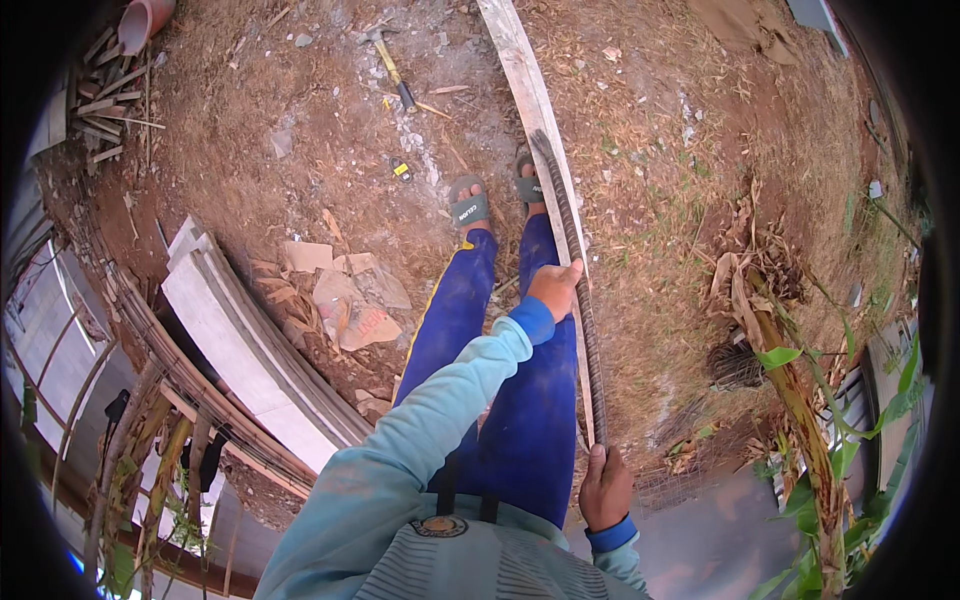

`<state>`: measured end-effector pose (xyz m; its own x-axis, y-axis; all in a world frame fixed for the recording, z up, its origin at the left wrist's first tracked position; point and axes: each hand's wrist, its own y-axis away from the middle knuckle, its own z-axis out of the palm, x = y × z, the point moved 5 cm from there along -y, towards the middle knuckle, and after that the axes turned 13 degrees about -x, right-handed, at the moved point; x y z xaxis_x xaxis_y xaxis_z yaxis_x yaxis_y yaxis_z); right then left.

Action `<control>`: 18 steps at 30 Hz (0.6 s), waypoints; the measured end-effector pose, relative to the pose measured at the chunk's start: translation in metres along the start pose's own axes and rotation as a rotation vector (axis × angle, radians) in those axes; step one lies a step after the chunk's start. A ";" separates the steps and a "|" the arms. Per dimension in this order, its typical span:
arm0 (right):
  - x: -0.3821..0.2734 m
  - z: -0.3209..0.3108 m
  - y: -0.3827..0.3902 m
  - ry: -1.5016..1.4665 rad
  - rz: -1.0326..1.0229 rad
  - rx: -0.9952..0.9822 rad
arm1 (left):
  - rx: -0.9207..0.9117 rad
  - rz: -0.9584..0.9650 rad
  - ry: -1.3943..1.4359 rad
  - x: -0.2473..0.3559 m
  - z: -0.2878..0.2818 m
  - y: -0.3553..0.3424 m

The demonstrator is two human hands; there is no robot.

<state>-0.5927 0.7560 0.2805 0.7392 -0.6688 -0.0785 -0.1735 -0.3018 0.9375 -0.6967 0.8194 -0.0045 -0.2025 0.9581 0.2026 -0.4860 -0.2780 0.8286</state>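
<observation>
A long, pale wooden plank (522,75) runs from the top of the view down past my right leg. Along it lies a dark crowbar (590,345) with a ribbed shaft, its forked end resting over the plank's face near my right foot. My left hand (553,290) is closed on the plank's edge at mid-length, thumb on top beside the bar; its other fingers are partly hidden. Lower down, close to my body, my right hand (606,487) wraps round the crowbar's near end.
A hammer (393,72) and a small yellow-and-black tape measure (401,170) lie on the dirt ahead. Stacked boards (240,335) stand left, beside torn paper sacking (350,300). Scrap wood (105,110) is piled far left. A plant stem (800,430) and wire coil (735,366) are right.
</observation>
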 end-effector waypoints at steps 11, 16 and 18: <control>0.112 0.048 -0.068 0.019 -0.051 0.053 | 0.166 0.150 -0.497 -0.031 -0.010 -0.036; 0.120 0.056 -0.077 0.009 -0.075 0.036 | 0.181 0.269 -0.500 -0.031 -0.008 -0.031; 0.132 0.072 -0.082 -0.002 -0.072 0.028 | 0.172 0.269 -0.493 -0.031 -0.012 -0.030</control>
<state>-0.5275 0.6435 0.1687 0.7492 -0.6461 -0.1458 -0.1381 -0.3677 0.9196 -0.6857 0.7977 -0.0419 0.1394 0.7862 0.6021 -0.3192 -0.5399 0.7789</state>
